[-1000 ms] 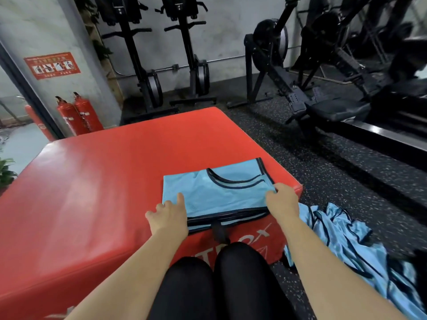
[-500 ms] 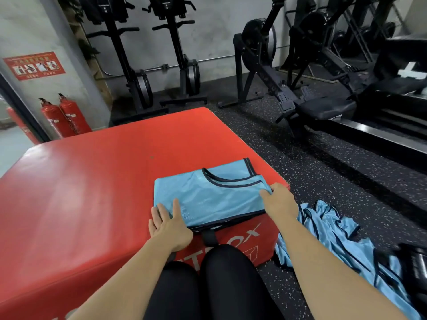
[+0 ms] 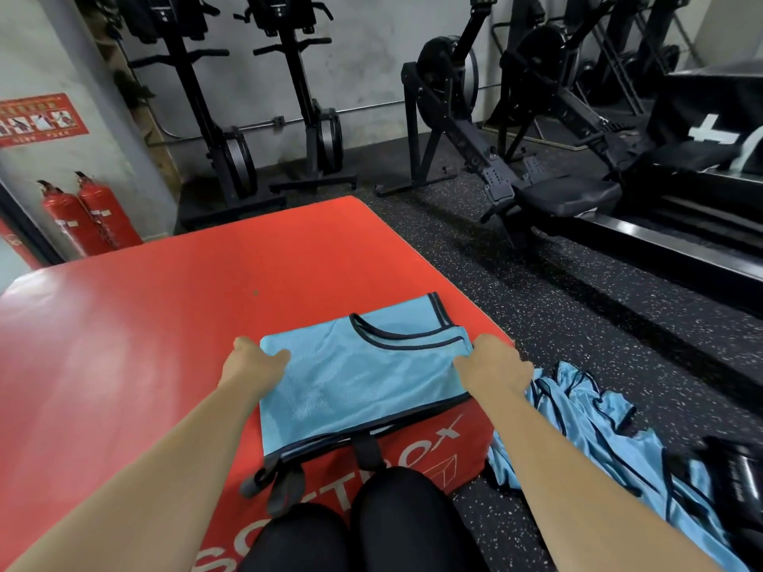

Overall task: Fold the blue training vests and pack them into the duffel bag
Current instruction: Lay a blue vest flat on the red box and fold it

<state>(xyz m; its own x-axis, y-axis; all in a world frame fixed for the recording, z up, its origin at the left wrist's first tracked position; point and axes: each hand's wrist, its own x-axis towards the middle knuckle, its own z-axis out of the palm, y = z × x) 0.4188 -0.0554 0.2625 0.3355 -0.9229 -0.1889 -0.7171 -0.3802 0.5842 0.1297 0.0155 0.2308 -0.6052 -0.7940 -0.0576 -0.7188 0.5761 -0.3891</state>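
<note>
Hands on the cloth, both of them. Everything is placed off the big red vinyl padded box point(image 3: 144, 344) with white lettering on its near face. On its top, at the near right corner, lies the folded light-blue mesh training vest point(image 3: 363, 386) with dark trim. Its scooped neckline faces the far side and its lower hem just laps the box's near edge.

The left hand point(image 3: 254, 365) has the vest's far left corner: thumb laid on top of the fabric, fingers curled at the edge, a pinch. The right hand point(image 3: 493, 365) is at the vest's right edge, close to the box's right rim. Its knuckles are up and its fingers are curled into the bunched cloth beside the neckline; the fingertips themselves are hidden.

Black webbing straps point(image 3: 367, 450) hang down the box's near face below the vest's hem. Up against that same face are the person's knees point(image 3: 351, 526) in black leggings.

Down on the black speckled rubber floor point(image 3: 536, 315), just right of the box, a loose heap of light-blue vests point(image 3: 598, 439) sprawls unfolded, reaching the foot of the box's near right corner. Further right of the box, past the heap, sits a glossy black shape point(image 3: 731, 480), too blurred to tell what it is.

Behind the box's far left corner, two red fire extinguishers point(image 3: 86, 216) stand against the wall. Behind its far edge stand black upright rowing machines point(image 3: 231, 150).
</note>
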